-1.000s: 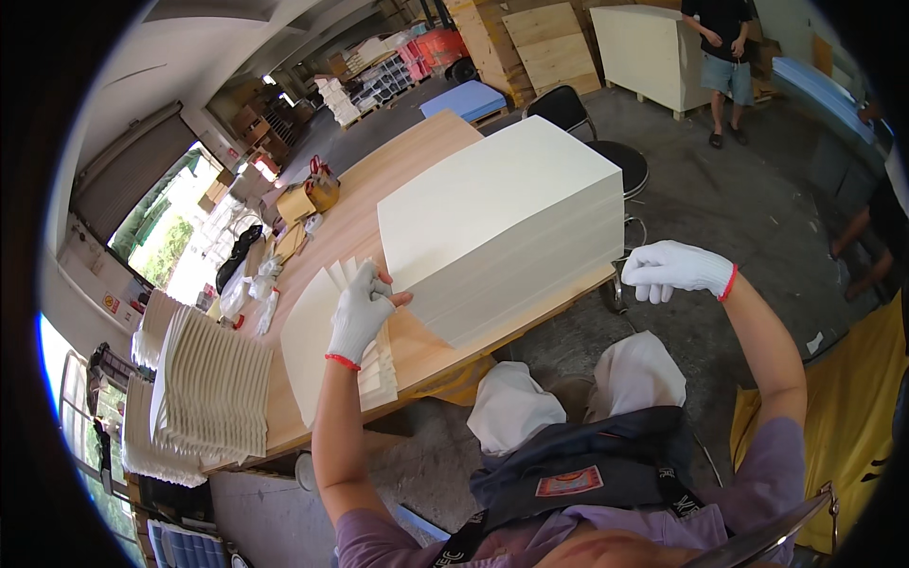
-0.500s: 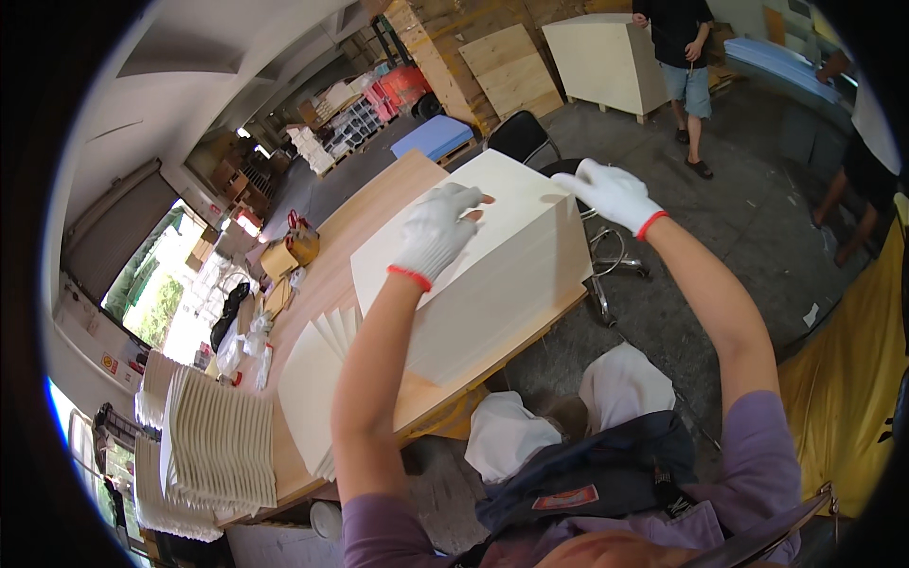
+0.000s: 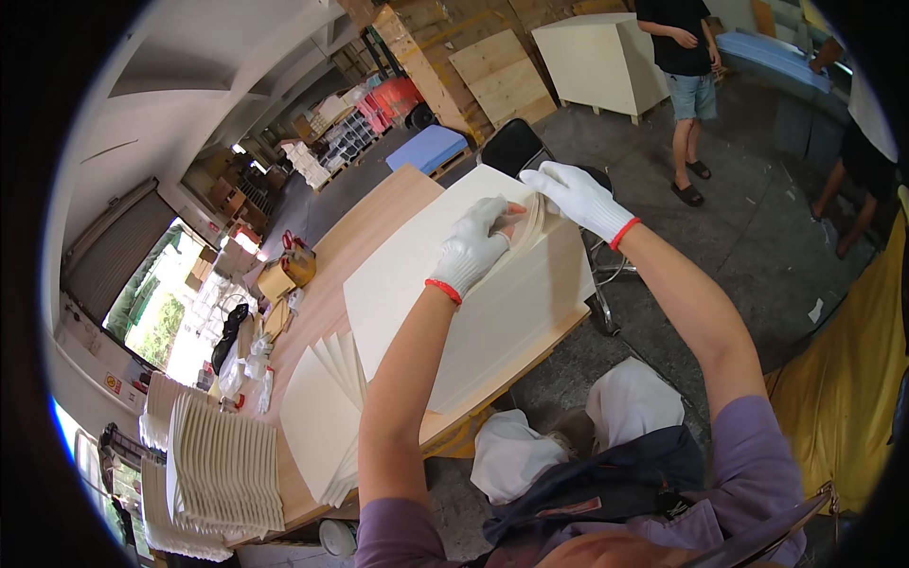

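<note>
A tall stack of large off-white paper sheets point(image 3: 417, 251) lies on the wooden table in front of me. Both hands wear white knitted gloves with red cuffs. With my right hand point(image 3: 579, 201), closed on the far right corner of the top sheets, I hold several of them bent upward, their edges fanned. My left hand point(image 3: 475, 244) rests over the stack beside this curled edge, fingers apart; a bare thumb and fingertip stick out of the glove, close to the sheets. A smaller fan of sheets point(image 3: 317, 412) lies left of the stack.
Piles of wavy-edged sheets point(image 3: 222, 464) stand at the table's left end. Beyond lie plastic bags and a yellow container point(image 3: 301, 262). A black chair point(image 3: 516, 147) stands behind the table. Two people are at the right, one in a black shirt point(image 3: 674, 38). Yellow fabric point(image 3: 843, 350) hangs nearby.
My right hand has moved left and bent up the corner of the top sheets. My left hand has shifted right toward that corner. The person in black has changed stance.
</note>
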`<state>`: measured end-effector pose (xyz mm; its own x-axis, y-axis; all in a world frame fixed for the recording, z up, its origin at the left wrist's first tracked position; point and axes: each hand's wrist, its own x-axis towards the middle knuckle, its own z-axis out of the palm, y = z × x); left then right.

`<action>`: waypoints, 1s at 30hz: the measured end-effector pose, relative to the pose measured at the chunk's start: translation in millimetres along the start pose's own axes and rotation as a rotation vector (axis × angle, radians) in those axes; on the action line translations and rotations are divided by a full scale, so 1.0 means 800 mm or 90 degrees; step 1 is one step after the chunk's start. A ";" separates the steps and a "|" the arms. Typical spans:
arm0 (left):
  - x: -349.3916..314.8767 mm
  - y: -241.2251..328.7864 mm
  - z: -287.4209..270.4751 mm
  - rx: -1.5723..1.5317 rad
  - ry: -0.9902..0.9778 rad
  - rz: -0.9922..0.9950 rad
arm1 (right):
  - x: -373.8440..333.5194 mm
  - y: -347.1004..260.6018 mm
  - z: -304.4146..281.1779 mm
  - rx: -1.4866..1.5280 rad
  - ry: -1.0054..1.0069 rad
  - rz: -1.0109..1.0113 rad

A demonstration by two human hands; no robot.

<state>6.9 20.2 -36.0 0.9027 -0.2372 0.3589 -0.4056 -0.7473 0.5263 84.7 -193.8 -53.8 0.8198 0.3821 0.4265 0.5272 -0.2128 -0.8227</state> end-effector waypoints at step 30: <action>0.001 0.019 -0.006 -0.002 -0.038 -0.079 | -0.018 0.030 0.027 -0.012 0.168 -0.061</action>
<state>1.0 11.2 -24.0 0.9527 -0.1801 0.2449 -0.2914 -0.7710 0.5663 80.9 -185.1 -87.4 0.7947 0.1548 0.5869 0.6070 -0.2048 -0.7679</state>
